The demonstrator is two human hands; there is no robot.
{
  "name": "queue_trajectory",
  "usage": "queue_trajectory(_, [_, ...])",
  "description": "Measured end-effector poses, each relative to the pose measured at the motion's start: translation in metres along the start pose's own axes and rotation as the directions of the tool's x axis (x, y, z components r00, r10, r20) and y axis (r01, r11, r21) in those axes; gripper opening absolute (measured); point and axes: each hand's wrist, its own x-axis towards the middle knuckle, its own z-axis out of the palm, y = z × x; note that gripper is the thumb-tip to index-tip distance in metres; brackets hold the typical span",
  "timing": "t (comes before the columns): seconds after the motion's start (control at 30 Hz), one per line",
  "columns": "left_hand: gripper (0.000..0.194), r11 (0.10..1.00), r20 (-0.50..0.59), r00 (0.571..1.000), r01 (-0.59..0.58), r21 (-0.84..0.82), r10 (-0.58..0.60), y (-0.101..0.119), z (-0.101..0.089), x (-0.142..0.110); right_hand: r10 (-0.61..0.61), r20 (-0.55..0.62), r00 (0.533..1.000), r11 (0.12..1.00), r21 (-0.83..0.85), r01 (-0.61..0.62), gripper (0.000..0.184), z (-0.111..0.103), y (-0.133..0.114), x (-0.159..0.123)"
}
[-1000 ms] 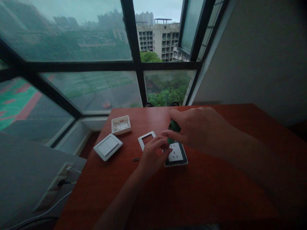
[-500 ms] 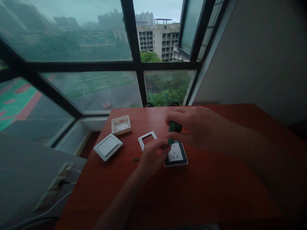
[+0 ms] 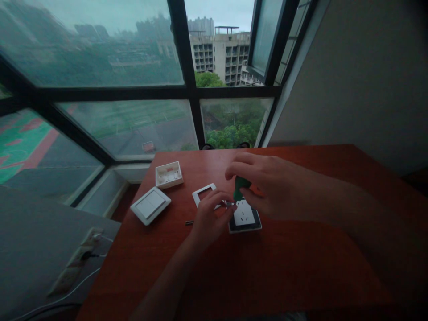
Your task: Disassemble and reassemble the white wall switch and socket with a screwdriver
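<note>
My right hand (image 3: 270, 185) is wrapped round the green handle of a screwdriver (image 3: 238, 189), held upright above the far left part of a white wall socket (image 3: 245, 215) in a dark-edged mount. My left hand (image 3: 211, 218) pinches thumb and fingers together close to the screwdriver's lower end. What sits between those fingertips is too small to make out. Just behind the left hand lies a white cover frame (image 3: 209, 186), partly hidden by the fingers. Small brass-coloured screws (image 3: 189, 223) lie on the table left of that hand.
A white back box (image 3: 169, 175) and a white switch panel (image 3: 151, 205) rest on the left of the reddish wooden table (image 3: 284, 267). Windows rise beyond its far edge, a wall on the right. Sockets with cables (image 3: 75, 263) are at the lower left.
My right hand has shifted slightly left and down, and its grip on the screwdriver handle has turned. The left hand has moved only a little; the socket stays put.
</note>
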Motion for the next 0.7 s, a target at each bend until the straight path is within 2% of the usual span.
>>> queue_trajectory(0.1, [0.012,0.998,0.015,1.0,-0.003,-0.062,0.004,-0.0008,0.0019,-0.0016,0.056,-0.045,0.997,0.991,-0.117,-0.061,0.011,0.0021,0.0,0.0029])
queue_trajectory(0.23, [0.011,1.0,0.012,1.0,-0.01,-0.016,0.01,-0.0023,0.0041,-0.0029,0.122,-0.124,0.985,0.947,-0.282,-0.153,0.022,0.0048,-0.0041,0.0051])
queue_trajectory(0.33, [0.003,0.998,0.002,1.0,-0.011,0.055,0.01,-0.0025,0.0026,-0.0019,0.111,-0.092,0.99,0.966,-0.224,-0.13,0.023,0.004,-0.0062,0.0027])
queue_trajectory(0.4, [0.008,0.998,0.042,0.999,-0.015,0.054,0.013,-0.0013,0.0008,-0.0007,0.051,-0.056,0.997,0.99,-0.127,-0.058,0.019,0.0019,-0.0054,0.0])
queue_trajectory(0.53, [0.017,0.999,0.14,0.989,-0.044,0.032,0.039,0.0029,-0.0013,0.0006,-0.079,-0.009,0.997,0.996,0.034,0.079,0.024,-0.0021,-0.0012,-0.002])
queue_trajectory(0.6, [0.015,0.998,0.15,0.988,-0.046,0.047,0.038,0.0037,-0.0008,0.0,-0.064,-0.013,0.998,0.998,0.003,0.064,0.018,-0.0015,0.0006,0.0001])
queue_trajectory(0.7, [0.004,0.997,0.088,0.996,-0.026,0.072,0.019,0.0013,0.001,-0.0016,-0.005,-0.069,0.998,0.991,-0.131,-0.004,0.01,0.0026,0.0011,0.0049])
